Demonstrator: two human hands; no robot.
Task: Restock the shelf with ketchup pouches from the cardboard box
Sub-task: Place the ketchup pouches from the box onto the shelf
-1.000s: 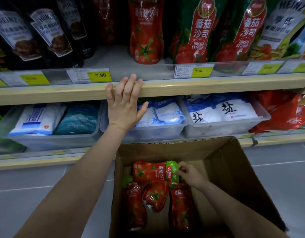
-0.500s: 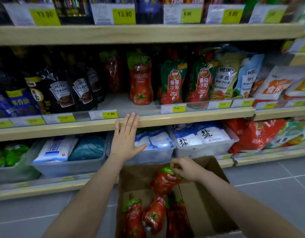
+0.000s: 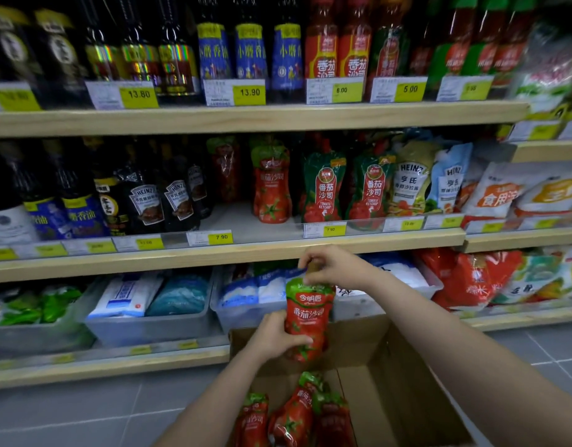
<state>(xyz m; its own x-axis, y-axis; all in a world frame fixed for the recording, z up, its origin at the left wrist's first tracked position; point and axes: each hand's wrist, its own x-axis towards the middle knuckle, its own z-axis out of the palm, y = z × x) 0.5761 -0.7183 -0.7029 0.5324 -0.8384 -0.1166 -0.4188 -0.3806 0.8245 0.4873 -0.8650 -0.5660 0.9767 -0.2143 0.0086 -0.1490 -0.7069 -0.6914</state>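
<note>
A red ketchup pouch with a green top (image 3: 308,314) is held upright above the open cardboard box (image 3: 404,398). My right hand (image 3: 333,266) pinches its top end. My left hand (image 3: 276,338) wraps around its lower left side. Three more ketchup pouches (image 3: 294,414) lie in the bottom of the box. On the middle shelf (image 3: 233,250) one matching pouch (image 3: 271,185) stands upright, with another further back to its left and bare shelf around them.
Dark Heinz sauce pouches (image 3: 162,201) stand left of the gap, green-and-red ketchup pouches (image 3: 323,188) to its right. Bottles fill the top shelf. Clear bins of salt bags (image 3: 149,327) sit on the lower shelf behind the box. Grey tiled floor lies below.
My right hand has lifted a pouch out of the box. My left hand has left the shelf edge and taken hold of the pouch. The view has tilted upward.
</note>
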